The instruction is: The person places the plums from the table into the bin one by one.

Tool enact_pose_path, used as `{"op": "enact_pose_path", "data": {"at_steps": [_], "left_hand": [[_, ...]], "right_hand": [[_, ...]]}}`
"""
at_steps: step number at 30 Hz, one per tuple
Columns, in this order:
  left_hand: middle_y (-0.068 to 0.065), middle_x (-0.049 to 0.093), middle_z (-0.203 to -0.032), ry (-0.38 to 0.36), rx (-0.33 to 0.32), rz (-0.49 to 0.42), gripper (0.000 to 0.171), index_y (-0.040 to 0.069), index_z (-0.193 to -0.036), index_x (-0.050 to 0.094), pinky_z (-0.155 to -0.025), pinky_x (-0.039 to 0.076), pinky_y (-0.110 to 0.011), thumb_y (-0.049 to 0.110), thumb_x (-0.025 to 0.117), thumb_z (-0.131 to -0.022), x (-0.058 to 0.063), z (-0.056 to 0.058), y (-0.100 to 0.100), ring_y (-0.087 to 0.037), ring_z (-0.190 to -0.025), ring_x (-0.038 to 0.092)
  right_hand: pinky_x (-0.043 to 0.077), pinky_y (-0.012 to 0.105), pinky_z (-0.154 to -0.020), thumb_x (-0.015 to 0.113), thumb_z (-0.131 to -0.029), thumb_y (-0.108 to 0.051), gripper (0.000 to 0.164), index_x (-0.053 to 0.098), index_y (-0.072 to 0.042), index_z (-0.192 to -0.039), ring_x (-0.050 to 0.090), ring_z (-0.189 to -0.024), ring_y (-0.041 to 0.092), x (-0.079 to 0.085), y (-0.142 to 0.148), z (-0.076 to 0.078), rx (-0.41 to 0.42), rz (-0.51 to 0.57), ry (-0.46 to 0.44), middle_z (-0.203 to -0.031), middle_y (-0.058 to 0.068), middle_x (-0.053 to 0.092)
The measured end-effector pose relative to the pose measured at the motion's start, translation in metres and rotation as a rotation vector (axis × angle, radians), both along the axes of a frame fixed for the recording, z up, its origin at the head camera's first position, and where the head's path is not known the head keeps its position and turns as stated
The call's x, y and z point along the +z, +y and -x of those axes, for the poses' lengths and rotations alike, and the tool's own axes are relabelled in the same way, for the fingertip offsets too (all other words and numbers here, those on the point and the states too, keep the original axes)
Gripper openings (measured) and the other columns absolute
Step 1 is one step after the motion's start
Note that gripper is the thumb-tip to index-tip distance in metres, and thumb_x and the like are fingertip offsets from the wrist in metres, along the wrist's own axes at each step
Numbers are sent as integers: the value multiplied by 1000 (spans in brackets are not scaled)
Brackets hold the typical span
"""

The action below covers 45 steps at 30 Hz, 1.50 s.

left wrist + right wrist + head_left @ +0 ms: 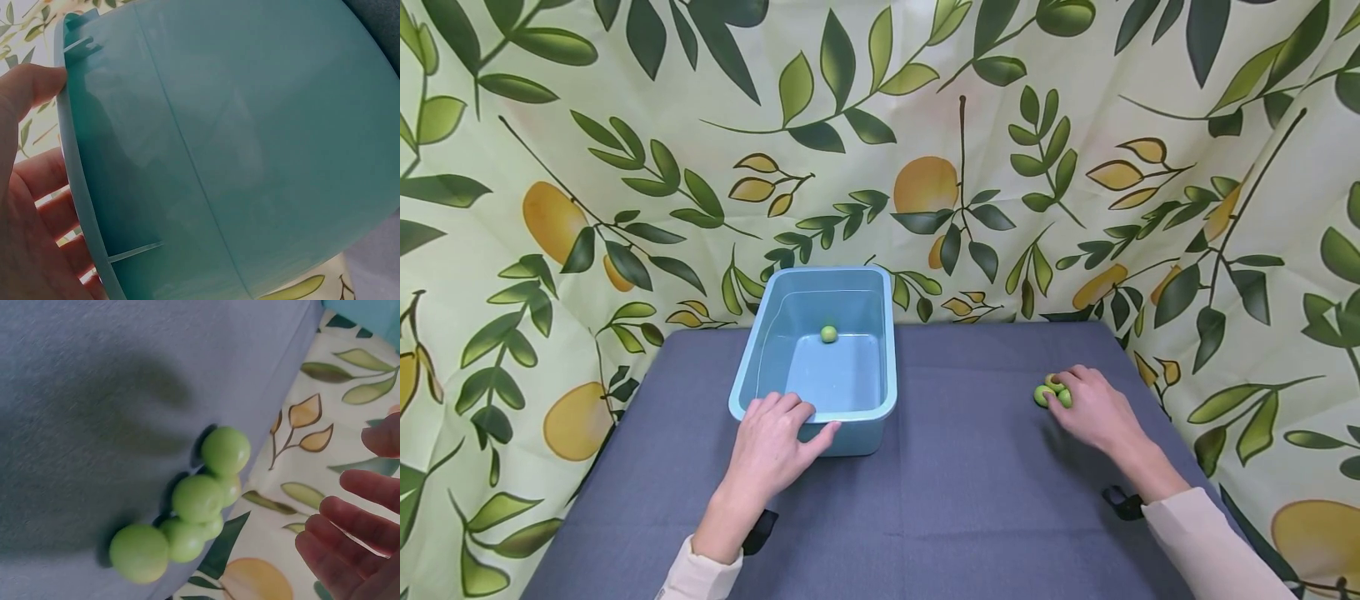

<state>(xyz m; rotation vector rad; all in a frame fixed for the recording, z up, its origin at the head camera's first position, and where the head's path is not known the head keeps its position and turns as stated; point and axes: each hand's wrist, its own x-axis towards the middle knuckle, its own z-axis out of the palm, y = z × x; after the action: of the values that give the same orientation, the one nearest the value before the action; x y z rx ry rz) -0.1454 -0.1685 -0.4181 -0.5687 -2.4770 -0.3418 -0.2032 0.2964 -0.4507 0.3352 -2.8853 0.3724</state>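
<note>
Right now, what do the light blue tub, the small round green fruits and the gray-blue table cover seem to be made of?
Light blue tub: probably molded plastic, smooth with a slight sheen, judging by the thin ribs under its rim.
Green fruits: smooth, softly shiny skin; likely real fruit, though plastic imitations can't be ruled out.
Table cover: apparently fabric, matte, with faint creases.

The tub (838,375) looks smooth plastic, the green fruits (198,498) glossy, the tablecloth (970,467) matt.
</note>
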Motion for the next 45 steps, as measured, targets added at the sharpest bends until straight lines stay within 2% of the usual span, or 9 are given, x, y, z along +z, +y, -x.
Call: {"op": "enact_pose_path", "data": {"at_steps": [10,19,29,38,45], "left_hand": [[-1,65,-79,9,-2,-1,33,10,-83,75,-67,41,-37,43,76,-83,-1,0,-1,-23,-72,54],[-1,65,-79,4,-1,1,32,10,-83,75,-67,42,-37,42,77,-83,-1,0,0,-24,-73,55],[-1,65,-80,4,-1,2,32,10,-83,75,-68,42,-38,42,77,-83,-1,0,0,-24,-74,56],[-1,65,-79,13,0,-1,33,10,-83,74,-68,42,-38,42,76,-83,-1,0,0,-24,-73,56],[-1,65,-79,5,1,4,33,10,-83,74,-68,42,-38,42,76,-83,-1,0,0,-24,-73,55]], "right_hand": [[49,66,-74,66,-93,-26,38,68,6,-114,55,-108,50,-7,22,-4,-58,-15,3,-117,29,60],[48,66,-77,68,-90,-24,40,67,10,-111,56,-106,51,-14,37,-8,-78,-37,30,-114,31,60],[50,65,-68,68,-89,-23,43,64,12,-114,57,-100,53,-25,54,-11,-111,-44,-74,-114,35,58],[49,66,-72,69,-88,-23,41,65,11,-111,58,-101,53,-36,62,-11,-127,-23,-123,-113,34,59],[48,62,-67,70,-87,-19,33,66,8,-105,60,-89,47,-42,66,-14,-124,18,-140,-99,26,60]]}}
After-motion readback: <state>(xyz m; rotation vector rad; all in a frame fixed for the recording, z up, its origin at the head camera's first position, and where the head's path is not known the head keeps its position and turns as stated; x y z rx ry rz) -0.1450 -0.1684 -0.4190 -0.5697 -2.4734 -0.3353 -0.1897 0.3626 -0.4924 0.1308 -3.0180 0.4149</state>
